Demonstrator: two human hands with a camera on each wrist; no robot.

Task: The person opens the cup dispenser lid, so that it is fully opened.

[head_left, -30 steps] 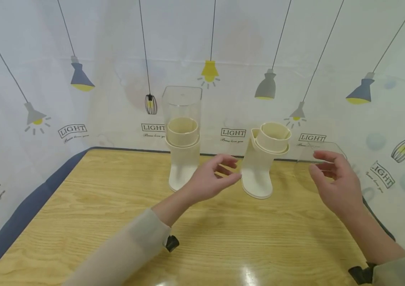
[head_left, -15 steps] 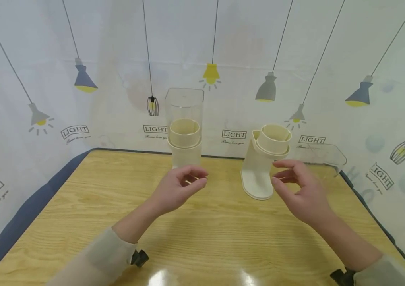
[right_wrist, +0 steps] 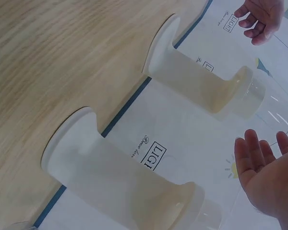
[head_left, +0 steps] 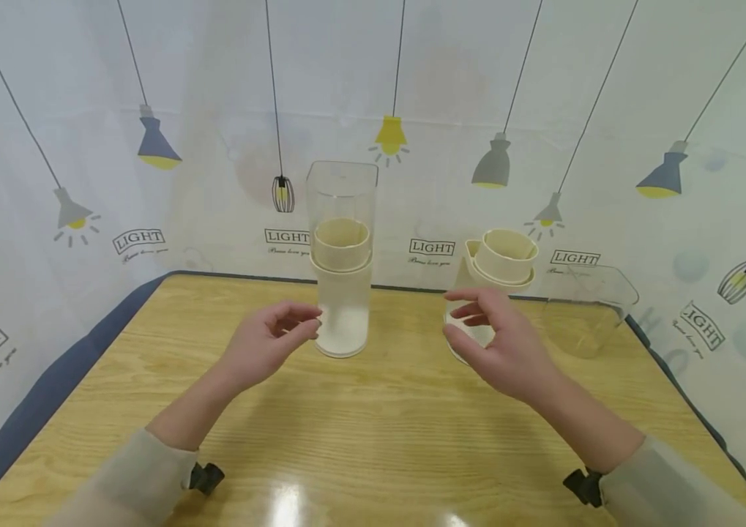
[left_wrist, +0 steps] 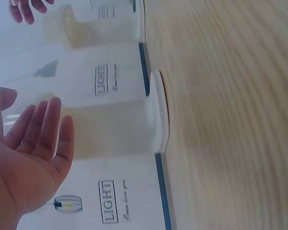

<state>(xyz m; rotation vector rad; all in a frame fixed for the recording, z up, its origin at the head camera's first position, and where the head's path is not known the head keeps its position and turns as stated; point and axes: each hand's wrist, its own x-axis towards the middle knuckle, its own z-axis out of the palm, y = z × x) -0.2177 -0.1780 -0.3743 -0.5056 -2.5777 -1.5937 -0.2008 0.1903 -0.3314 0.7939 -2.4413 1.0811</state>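
Observation:
Two cream plastic stands, each with a flat foot and a round collar on top, are upright near the table's back edge. A clear square container sits over the collar of the left stand. The right stand has a bare collar. Close by the left stand's foot, my left hand hovers with loosely bent fingers and holds nothing; its palm shows in the left wrist view. My right hand hangs in front of the right stand, hiding part of its foot. It too is free of any object.
A second clear container stands on the table at the right, behind my right hand. The wooden table ends at a dark blue edge, and a white curtain printed with lamps rises behind it.
My left hand has moved left, from between the stands to the left stand's left side. My right hand has come left, from near the loose container to the right stand. The stands have stayed put.

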